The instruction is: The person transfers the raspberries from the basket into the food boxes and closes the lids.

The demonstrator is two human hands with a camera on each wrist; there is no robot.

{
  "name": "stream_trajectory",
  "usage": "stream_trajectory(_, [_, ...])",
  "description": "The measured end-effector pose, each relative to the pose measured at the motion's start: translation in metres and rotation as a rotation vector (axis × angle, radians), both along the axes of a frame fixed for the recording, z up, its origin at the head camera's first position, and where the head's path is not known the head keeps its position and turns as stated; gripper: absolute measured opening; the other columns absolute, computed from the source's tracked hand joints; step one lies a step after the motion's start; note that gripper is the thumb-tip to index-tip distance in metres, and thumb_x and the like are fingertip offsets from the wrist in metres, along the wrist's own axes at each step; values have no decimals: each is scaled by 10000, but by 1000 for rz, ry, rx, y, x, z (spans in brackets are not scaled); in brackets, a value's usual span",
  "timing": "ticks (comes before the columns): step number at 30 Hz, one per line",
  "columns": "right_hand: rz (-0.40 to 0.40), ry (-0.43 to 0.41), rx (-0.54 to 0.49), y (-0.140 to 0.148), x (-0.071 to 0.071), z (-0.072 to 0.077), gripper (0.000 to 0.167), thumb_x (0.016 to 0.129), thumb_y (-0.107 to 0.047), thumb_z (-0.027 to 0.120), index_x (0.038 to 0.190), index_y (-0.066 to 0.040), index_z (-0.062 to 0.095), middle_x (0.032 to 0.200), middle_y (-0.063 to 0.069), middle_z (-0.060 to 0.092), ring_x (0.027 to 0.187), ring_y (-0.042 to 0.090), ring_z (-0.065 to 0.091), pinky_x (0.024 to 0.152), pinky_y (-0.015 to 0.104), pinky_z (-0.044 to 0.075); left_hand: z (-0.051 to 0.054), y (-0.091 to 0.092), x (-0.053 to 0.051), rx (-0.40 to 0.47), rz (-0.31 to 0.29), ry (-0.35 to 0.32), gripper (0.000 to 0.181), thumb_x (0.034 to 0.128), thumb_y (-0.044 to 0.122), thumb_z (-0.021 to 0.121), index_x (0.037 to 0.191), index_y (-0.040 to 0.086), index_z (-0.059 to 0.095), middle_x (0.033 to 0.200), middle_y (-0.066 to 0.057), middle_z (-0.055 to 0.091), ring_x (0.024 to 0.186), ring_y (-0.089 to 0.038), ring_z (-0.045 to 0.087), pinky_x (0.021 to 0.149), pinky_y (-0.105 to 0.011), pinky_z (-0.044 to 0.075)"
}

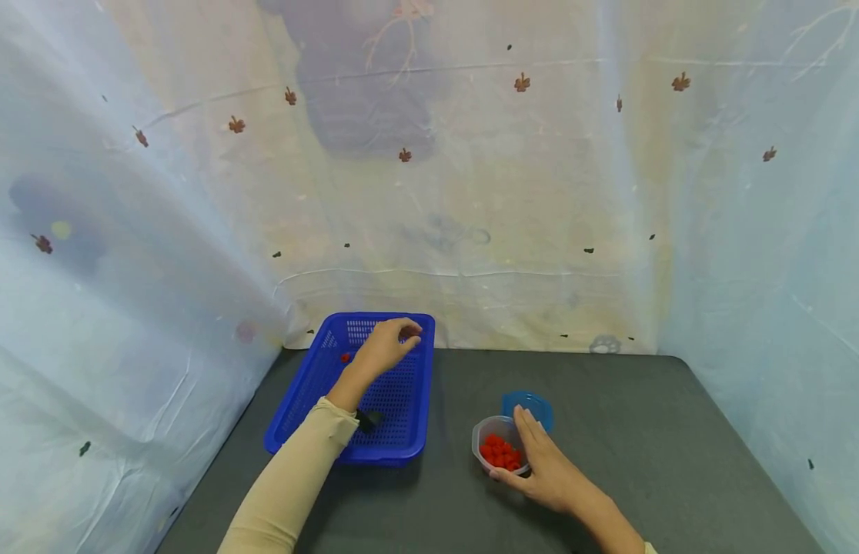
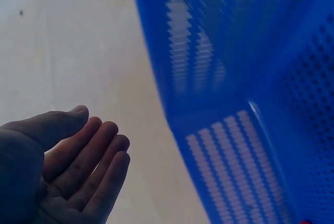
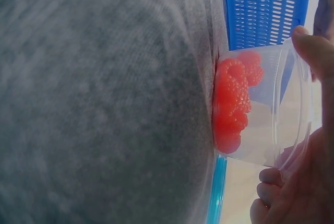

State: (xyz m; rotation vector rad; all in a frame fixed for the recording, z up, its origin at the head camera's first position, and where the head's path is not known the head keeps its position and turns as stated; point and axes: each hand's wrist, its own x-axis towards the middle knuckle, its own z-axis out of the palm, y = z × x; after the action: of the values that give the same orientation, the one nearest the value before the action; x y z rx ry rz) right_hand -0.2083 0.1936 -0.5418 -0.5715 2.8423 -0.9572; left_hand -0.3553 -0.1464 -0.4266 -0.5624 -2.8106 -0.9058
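Observation:
My left hand [image 1: 384, 348] hovers over the far part of a blue plastic basket [image 1: 280, 438], its fingers loosely bent. In the left wrist view, nothing lies between the thumb and fingers of that hand [image 2: 78, 166]. One small red piece [image 1: 345, 358] is inside the basket. My right hand [image 1: 543, 469] grips the rim of a clear plastic container [image 3: 261, 104], thumb on one side and fingers on the other. Several red, bumpy pieces that look like raspberries [image 1: 499, 452] cover the container's bottom. It stands upright on the table.
A blue lid [image 1: 538, 408] lies on the dark grey table [image 1: 630, 431] just behind the container. Beneath the left wrist, a dark object [image 1: 369, 420] shows against the basket; its kind is unclear. Patterned cloth [image 1: 464, 208] hangs along the table's back and sides.

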Motion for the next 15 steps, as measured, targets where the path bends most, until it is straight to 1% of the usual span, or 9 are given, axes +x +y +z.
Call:
stream_trajectory(4, [0,-6,-4,0,0,0,1205,935,-752,668,1718,-39,93,1785,199,96,1620,488,135,1226,711,259,-6,-16,-12,1,59,-13,331,1081,182,677,1377,35,686,1293,-131,732,1216,-322,679,1031,-494,560])
stream_trajectory(8, [4,-13,-5,-1,1,1,1204,937,-751,665,1718,-39,87,1787,195,86,1621,490,125,1224,716,254,-12,-31,-19,19,115,-28,347,1078,156,676,1394,16,673,1318,-171,718,1233,-355,674,1033,-520,559])
stream_trajectory(10, [5,-16,-5,-1,1,2,1200,939,-749,664,1718,-41,87,1788,190,80,1623,486,119,1227,714,251,-14,-37,-22,17,136,-27,345,1075,139,675,1391,2,670,1323,-189,714,1238,-368,673,1058,-543,540])
stream_trajectory(13, [3,-14,-3,0,1,2,1199,940,-745,667,1717,-39,89,1788,192,84,1624,485,121,1226,716,250,-19,-47,-28,-3,157,-19,342,1067,125,679,1377,-20,671,1312,-207,717,1233,-382,675,1177,-600,422])
stream_trajectory(15, [0,-14,-1,0,1,2,1199,939,-746,667,1718,-40,90,1787,194,87,1624,483,124,1226,715,250,-22,-53,-31,-15,163,-23,346,1066,117,679,1374,-38,666,1310,-221,714,1231,-389,675,1185,-602,411])
